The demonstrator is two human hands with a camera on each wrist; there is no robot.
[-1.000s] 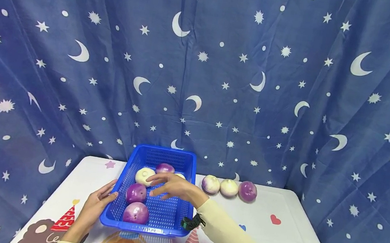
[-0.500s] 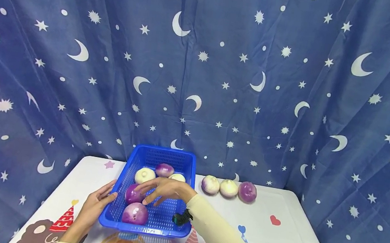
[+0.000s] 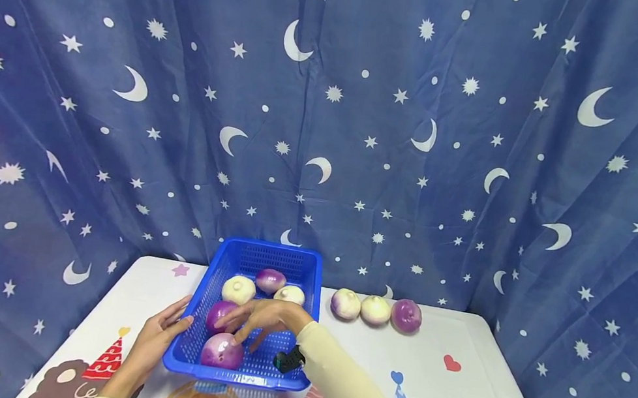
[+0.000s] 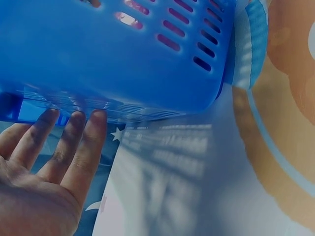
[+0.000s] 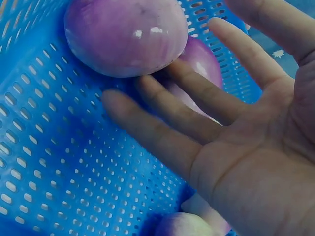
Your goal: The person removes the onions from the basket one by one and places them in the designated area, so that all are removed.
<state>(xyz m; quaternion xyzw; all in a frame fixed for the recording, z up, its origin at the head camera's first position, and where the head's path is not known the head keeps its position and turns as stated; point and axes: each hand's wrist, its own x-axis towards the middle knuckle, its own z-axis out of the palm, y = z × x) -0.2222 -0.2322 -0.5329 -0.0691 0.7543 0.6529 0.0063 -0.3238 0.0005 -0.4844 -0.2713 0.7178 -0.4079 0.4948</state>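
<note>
A blue perforated basket (image 3: 310, 273) stands on the table with several purple and white onions in it. My left hand (image 3: 152, 337) is at its left side, straight fingers (image 4: 91, 142) touching the perforated wall. Inside the basket, my right hand (image 3: 265, 318) reaches over the near left onions with its fingers spread and holding nothing. The large purple onion (image 3: 222, 351) lies at the near left, right at my right thumb and fingertips. Behind it another purple onion (image 3: 217, 313) is partly covered by the fingers. Farther back lie a white onion (image 3: 238, 289), a purple one and a second white one.
Right of the basket, a white onion with a purple side (image 3: 346, 304), a whiter onion (image 3: 375, 310) and a purple onion (image 3: 406, 316) sit in a row. A blue starry curtain (image 3: 420, 138) hangs behind the white, cartoon-printed table (image 3: 475, 381).
My right hand has moved nearer and slightly left inside the basket, from beside the white onion to the near purple onions. My left hand has stayed at the basket's side.
</note>
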